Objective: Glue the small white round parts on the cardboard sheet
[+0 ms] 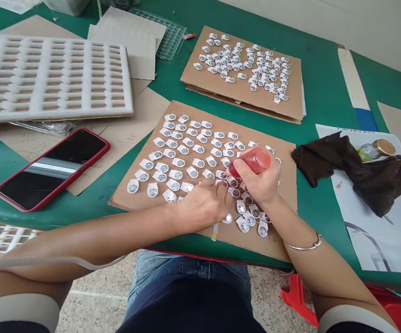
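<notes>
My right hand [266, 187] is wrapped round a soft red see-through squeeze bottle [254, 161], tilted over the cardboard sheet [141, 194]. Close beside it, my left hand [205, 203] is closed with its fingertips down among the parts; what they pinch is hidden. A thin pale stick with a yellow end [215, 232] shows below that hand, and I cannot tell whether the hand holds it. Small round silver parts on white tabs [159, 176] lie in loose rows across the sheet, some covered by my hands.
Behind, a second cardboard stack [217, 88] bears many similar parts. At left are a red-cased phone [53, 169] and a white slotted foam tray [54, 78]. A dark cloth [339, 157] and a small gold-lidded jar [376, 150] lie at right on printed paper [360, 240].
</notes>
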Tool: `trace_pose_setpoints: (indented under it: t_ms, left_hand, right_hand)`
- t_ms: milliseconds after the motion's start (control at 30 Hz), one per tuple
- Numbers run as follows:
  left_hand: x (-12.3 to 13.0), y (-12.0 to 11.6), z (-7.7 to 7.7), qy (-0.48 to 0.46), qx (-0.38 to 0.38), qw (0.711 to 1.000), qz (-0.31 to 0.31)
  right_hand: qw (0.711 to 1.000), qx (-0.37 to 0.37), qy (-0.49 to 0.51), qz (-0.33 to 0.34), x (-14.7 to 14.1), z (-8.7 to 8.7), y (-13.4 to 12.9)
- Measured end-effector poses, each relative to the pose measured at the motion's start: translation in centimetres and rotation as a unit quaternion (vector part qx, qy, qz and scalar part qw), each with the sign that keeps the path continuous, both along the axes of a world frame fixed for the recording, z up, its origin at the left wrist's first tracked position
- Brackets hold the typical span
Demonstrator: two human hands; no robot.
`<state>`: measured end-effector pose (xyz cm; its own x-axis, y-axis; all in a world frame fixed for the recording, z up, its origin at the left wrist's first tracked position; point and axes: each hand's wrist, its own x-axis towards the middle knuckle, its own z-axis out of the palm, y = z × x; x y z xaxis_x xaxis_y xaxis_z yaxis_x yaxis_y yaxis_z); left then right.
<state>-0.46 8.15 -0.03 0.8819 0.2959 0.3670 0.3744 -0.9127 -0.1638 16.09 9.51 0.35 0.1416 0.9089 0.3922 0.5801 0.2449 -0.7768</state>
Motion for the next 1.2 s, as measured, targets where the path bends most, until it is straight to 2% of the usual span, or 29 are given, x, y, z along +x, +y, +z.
trace_pose_setpoints:
  t_ms: [1200]
  left_hand:
    - [-0.01,0.15,0.07,-0.008,-0.003,1.0,0.004]
  right_hand:
    - [0.998,0.034,-0.04,-0.022,0.08,-0.27,0.48]
